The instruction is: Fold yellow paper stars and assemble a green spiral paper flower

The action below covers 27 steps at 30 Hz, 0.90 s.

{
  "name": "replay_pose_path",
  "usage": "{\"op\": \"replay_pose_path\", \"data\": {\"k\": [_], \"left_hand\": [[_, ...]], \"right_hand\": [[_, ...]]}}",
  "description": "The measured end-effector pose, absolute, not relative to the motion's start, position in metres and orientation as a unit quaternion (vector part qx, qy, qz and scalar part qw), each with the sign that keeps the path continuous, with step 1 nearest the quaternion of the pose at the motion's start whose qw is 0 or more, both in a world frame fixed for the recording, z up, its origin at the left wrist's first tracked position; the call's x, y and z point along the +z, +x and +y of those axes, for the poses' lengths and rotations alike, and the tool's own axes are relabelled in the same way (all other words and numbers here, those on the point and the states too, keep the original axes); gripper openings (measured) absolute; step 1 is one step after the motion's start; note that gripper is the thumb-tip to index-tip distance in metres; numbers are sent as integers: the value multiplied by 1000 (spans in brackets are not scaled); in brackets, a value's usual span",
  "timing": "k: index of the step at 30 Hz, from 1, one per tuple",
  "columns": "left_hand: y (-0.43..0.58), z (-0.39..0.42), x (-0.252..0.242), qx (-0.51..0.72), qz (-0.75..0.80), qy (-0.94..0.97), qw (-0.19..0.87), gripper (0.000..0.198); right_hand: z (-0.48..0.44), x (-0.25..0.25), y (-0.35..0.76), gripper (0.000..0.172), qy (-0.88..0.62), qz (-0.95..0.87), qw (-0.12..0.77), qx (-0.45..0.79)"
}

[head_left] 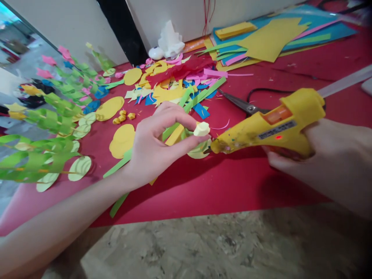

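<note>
Between the thumb and forefinger of my left hand (162, 139) is a small pale-yellow folded paper star (202, 129). My right hand (322, 151) is wrapped round the grip of a yellow hot glue gun (255, 131), its red light lit. The gun's nozzle points left, close to the star but apart from it. Below the star, a pale paper disc (199, 151) shows in part. Green paper strips (120, 162) lie under and behind my left hand, which hides some of them.
Dark scissors (240, 102) lie behind the glue gun. Paper scraps (171, 91) are heaped mid-table, with yellow discs (123, 141) and small yellow stars (123, 117) nearby. Curled green paper plants (49, 155) stand at left. Coloured sheets (270, 40) are stacked at the back right.
</note>
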<state>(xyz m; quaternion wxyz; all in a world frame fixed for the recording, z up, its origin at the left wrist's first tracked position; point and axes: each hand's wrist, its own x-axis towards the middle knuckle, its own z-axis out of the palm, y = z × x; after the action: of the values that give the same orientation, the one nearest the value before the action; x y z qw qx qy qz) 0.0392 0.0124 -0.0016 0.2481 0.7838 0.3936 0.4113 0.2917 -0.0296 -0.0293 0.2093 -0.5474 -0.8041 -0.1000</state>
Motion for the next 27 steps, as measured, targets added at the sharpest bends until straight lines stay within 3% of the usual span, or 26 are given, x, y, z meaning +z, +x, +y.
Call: {"op": "replay_pose_path", "data": {"k": [10, 17, 27], "left_hand": [[39, 14, -2, 411, 381, 790, 248, 10], [38, 20, -8, 450, 324, 797, 238, 10], [37, 23, -8, 462, 282, 804, 247, 16]], "right_hand": [[-30, -41, 298, 25, -536, -813, 202, -102], [-26, -37, 296, 44, -496, -825, 181, -203], [-27, -36, 293, 45, -491, -826, 187, -204]]}}
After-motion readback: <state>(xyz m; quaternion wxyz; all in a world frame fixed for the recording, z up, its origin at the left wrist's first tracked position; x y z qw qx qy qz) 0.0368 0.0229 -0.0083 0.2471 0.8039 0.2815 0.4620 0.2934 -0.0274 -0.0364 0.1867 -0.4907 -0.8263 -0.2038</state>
